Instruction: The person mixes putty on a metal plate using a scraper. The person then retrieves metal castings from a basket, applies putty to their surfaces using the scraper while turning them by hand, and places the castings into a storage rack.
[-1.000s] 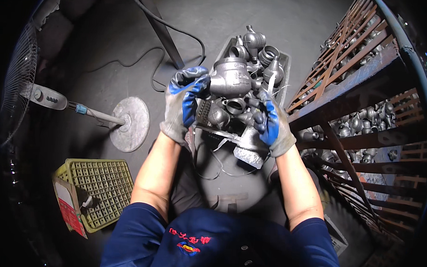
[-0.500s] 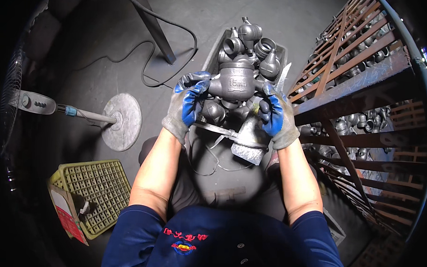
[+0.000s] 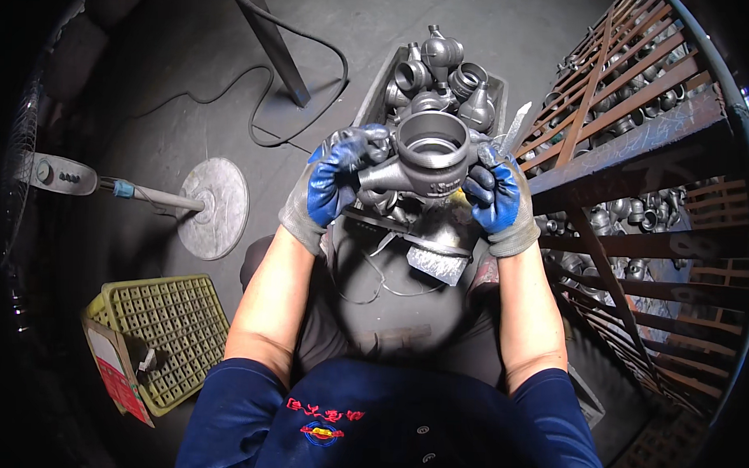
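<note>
Far left, a pedestal fan [image 3: 63, 176], dark cage partly lost at the frame edge, round pale base [image 3: 216, 208] on the grey floor. Below it, a yellow-green plastic crate [image 3: 186, 326], tilted, grid side showing, red-and-white cardboard [image 3: 122, 382] along its left side. Upper left, a dark metal post [image 3: 278, 53] with a black cable [image 3: 345, 68] looping beside it.

Left hand [image 3: 335, 179], in a grey glove with blue coating: grip clamped on the left pipe end of a metal meter body [image 3: 430, 163]. Meter body is held up between both hands, round threaded-looking opening tipped toward the viewer, in front of a grey bin [image 3: 501, 91] heaped with similar castings [image 3: 437, 53]. Under it, near the bin's close edge, a whitish brush-like block [image 3: 438, 265]; exact kind unclear.

Right hand [image 3: 501, 193], same glove type: grip closed round a pale pointed blade [image 3: 519, 122], tip sticking up; fingers also at the meter body's right end, exact contact partly hidden.

Right side, a big rusty slatted rack [image 3: 642, 136], more metal castings [image 3: 618, 214] visible between its bars. Low right, part of a grey crate [image 3: 585, 394] beside the person's navy sleeve [image 3: 561, 430].
</note>
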{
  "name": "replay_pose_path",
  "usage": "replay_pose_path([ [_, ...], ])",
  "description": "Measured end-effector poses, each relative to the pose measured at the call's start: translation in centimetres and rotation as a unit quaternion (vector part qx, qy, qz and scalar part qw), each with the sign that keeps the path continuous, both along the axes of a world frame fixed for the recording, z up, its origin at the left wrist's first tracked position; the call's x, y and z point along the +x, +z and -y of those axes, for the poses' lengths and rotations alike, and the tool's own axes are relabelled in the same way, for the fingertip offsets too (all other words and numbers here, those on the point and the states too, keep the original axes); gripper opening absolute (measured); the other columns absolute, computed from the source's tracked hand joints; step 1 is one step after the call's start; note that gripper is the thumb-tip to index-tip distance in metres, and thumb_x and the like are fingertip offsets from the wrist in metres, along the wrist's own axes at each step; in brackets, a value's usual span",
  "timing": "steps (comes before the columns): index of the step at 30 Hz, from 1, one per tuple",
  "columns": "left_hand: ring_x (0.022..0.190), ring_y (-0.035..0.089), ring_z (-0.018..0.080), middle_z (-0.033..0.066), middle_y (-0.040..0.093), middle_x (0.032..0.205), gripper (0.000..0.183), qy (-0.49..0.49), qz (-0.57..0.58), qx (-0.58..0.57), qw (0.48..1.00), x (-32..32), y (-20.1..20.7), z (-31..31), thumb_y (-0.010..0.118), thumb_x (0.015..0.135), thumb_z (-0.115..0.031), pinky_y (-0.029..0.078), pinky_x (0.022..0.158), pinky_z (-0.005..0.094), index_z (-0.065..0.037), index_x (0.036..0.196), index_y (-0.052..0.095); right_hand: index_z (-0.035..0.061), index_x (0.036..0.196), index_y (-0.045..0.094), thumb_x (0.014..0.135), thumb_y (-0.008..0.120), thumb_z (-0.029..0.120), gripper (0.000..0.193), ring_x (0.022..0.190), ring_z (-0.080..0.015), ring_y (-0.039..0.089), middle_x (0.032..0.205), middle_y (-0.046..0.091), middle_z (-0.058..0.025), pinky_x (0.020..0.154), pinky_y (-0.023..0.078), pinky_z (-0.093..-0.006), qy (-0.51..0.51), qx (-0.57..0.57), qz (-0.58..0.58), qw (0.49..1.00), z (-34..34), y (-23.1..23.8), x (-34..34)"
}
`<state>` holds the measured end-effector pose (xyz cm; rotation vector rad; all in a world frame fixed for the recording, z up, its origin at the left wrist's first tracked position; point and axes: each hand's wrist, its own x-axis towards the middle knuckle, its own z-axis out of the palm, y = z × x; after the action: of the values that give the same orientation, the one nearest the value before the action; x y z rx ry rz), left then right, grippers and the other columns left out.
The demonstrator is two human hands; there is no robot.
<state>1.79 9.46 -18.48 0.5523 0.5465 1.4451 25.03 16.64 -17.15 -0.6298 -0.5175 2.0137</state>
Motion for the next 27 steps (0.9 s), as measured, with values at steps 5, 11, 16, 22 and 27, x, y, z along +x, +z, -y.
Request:
replay_pose_path([
  [5,0.091,0.062,0.0253,0.0177,0.06,0.106,0.042,-0.1,0.134,-0.11,0.98,5.0,-1.1,-1.1,0.047,0.094,-0.033,0.053,0.084,0.0392,0.001,0.117,0.051,0.0104,0.085,0.05,0.092,0.05,0.014,0.008,0.039,-0.0039,0.034,0.055,0.04,0.0043,0.036,0.029,-0.016,0.084,-0.015,0.008,0.996,0.9,0.2,-0.7],
  [11,0.107,0.054,0.0237,0.0119,0.056,0.114,0.043,0.057,-0.572,0.247,0.78,6.1,1.1,0.2,0.067,0.078,-0.013,0.042,0.094,0.0346,-0.004,0.116,0.051,0.0031,0.112,0.058,0.087,0.058,0.013,0.027,0.039,-0.0016,0.038,0.057,0.049,0.0053,0.036,0.033,-0.0172,0.111,0.066,0.173,0.976,1.3,1.7,-1.4],
  [16,0.108,0.055,0.0248,0.0134,0.054,0.118,0.041,-0.045,0.013,-0.006,0.999,5.6,-0.7,-0.8,0.038,0.095,-0.034,0.046,0.093,0.0385,-0.005,0.123,0.046,0.001,0.109,0.059,0.084,0.063,0.011,0.028,0.061,-0.0061,0.057,0.083,0.063,-0.0026,0.049,0.046,-0.0185,0.01,0.088,0.225,0.97,0.1,-0.7,-0.5],
  [22,0.107,0.055,0.0342,0.0226,0.05,0.121,0.057,-0.027,0.269,-0.093,0.958,3.6,-2.3,-1.2,0.032,0.094,-0.046,0.049,0.09,0.0484,-0.001,0.128,0.04,-0.0006,0.097,0.064,0.083,0.066,0.014,0.021,0.058,-0.0049,0.053,0.079,0.063,-0.0022,0.047,0.04,-0.0183,0.002,0.088,0.248,0.965,2.2,-0.4,-1.4],
  [27,0.112,0.052,0.0327,0.0204,0.047,0.126,0.064,0.0,0.288,-0.059,0.956,3.7,-2.1,-1.3,0.036,0.092,-0.052,0.045,0.095,0.0475,-0.003,0.132,0.037,0.0033,0.1,0.065,0.083,0.067,0.015,0.021,0.048,-0.0003,0.04,0.068,0.056,0.0038,0.041,0.031,-0.0171,0.063,0.175,0.285,0.94,4.6,-0.2,-2.3],
])
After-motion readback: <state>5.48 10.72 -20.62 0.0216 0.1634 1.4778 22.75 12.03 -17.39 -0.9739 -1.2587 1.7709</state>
